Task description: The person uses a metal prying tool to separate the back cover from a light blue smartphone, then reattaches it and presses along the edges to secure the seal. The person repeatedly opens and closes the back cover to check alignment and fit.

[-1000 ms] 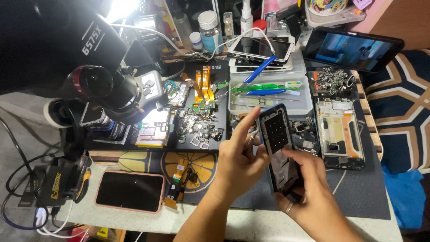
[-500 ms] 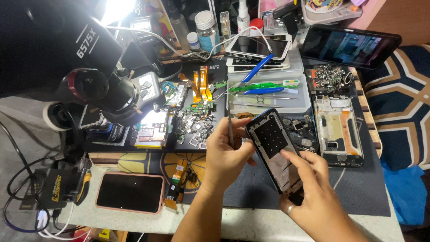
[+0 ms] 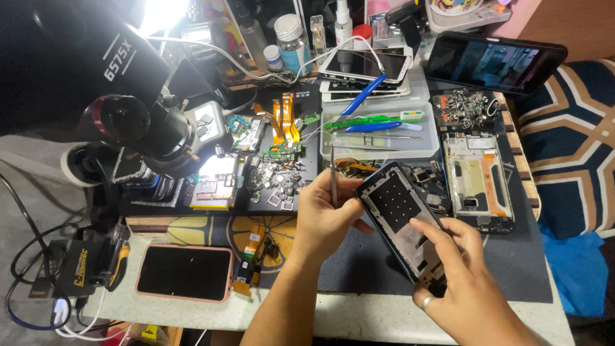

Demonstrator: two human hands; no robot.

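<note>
Above the dark mat (image 3: 359, 269), an opened phone frame (image 3: 402, 218) is held tilted, gripped at its lower end by the right hand (image 3: 461, 282). Just beside its top edge, the left hand (image 3: 323, 214) pinches upright tweezers (image 3: 333, 176). Behind them lie loose metal parts (image 3: 275, 182), a plastic tray (image 3: 378, 131) and another stripped phone (image 3: 477, 182). A microscope (image 3: 122, 122) stands at the left; a pink-cased phone (image 3: 186, 272) lies near the table's front edge.

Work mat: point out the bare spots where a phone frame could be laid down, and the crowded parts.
Bare dark mat lies below the stripped phone chassis, right of the right hand. A smaller patch sits between the forearms. Bare tabletop runs along the near edge. Crowded: the loose parts by the microscope and the tool tray.
</note>
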